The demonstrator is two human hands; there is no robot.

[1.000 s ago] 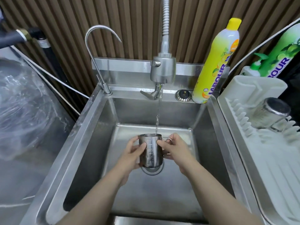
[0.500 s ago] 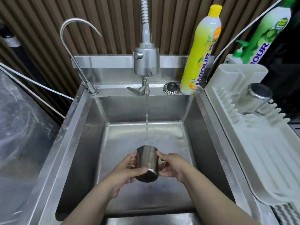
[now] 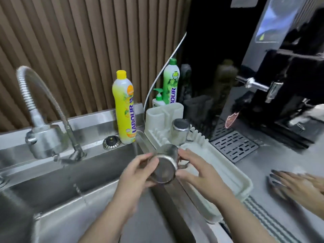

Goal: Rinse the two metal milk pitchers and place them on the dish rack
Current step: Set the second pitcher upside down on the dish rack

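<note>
1. Steel pitcher [image 3: 164, 170] sat tilted between my left hand [image 3: 138, 172] and right hand [image 3: 198, 170], both gripping it over the sink's right rim [image 3: 168, 199].
2. Second pitcher [image 3: 180, 131] rested upside down on the white dish rack [image 3: 228, 174].

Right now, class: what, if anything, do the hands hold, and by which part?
Both hands hold one metal milk pitcher: left hand around its body, right hand at the handle side.

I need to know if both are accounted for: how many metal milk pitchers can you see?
2. One pitcher is held in both hands over the sink's right edge; the other pitcher sits upside down on the dish rack behind it.
</note>
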